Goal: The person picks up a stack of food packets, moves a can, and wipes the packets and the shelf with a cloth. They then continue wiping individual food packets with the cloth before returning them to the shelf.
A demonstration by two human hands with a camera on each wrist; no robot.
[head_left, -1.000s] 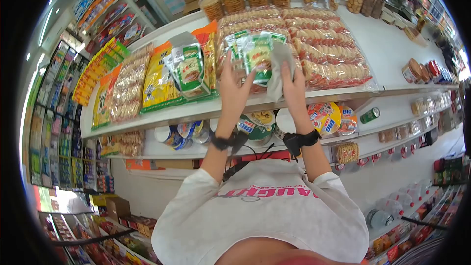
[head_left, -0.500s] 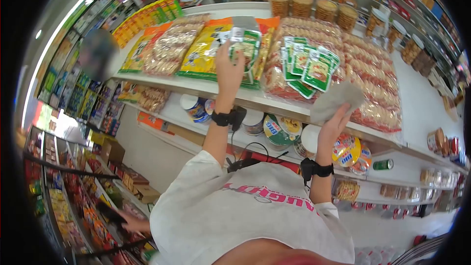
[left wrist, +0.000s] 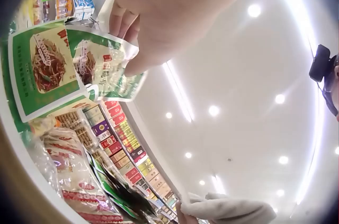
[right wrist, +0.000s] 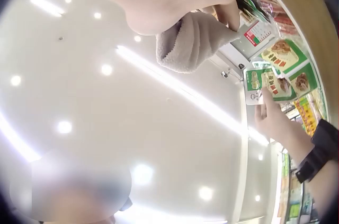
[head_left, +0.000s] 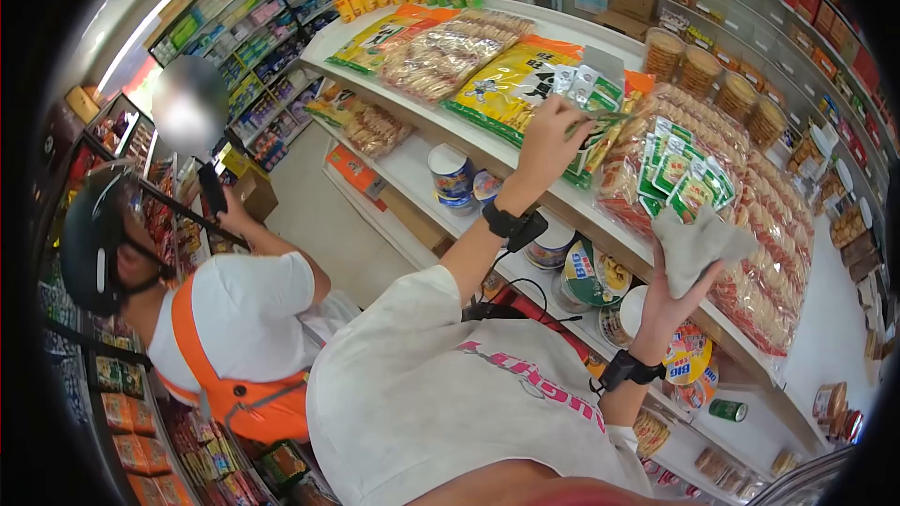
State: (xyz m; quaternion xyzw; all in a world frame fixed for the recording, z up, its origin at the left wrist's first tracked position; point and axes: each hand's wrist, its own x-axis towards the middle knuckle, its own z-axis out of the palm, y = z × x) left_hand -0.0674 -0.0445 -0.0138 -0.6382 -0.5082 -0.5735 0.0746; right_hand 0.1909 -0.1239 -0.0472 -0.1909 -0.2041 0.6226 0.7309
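My left hand [head_left: 551,145] pinches a green-and-white packet at the box of similar packets [head_left: 600,89] on the yellow bag [head_left: 506,84]. In the left wrist view the pinched packet [left wrist: 106,65] shows noodles printed on it, beside another green packet [left wrist: 45,70]. My right hand [head_left: 670,295] holds a crumpled grey cloth [head_left: 698,244], just in front of several green packets [head_left: 689,173] lying on the bagged round crackers [head_left: 628,169]. The right wrist view shows the cloth [right wrist: 193,41] gripped under the fingers.
Clear tubs [head_left: 698,70] line the back of the white shelf [head_left: 600,211]. Bowl noodles [head_left: 595,272] stand on the level below. At the left, a person in a dark helmet [head_left: 98,239] and orange vest [head_left: 248,403] holds a dark phone [head_left: 212,187].
The head view has swung leftward, bringing the helmeted person into sight. My left hand has lifted a packet edge at the box; the cloth has moved close to the loose packets.
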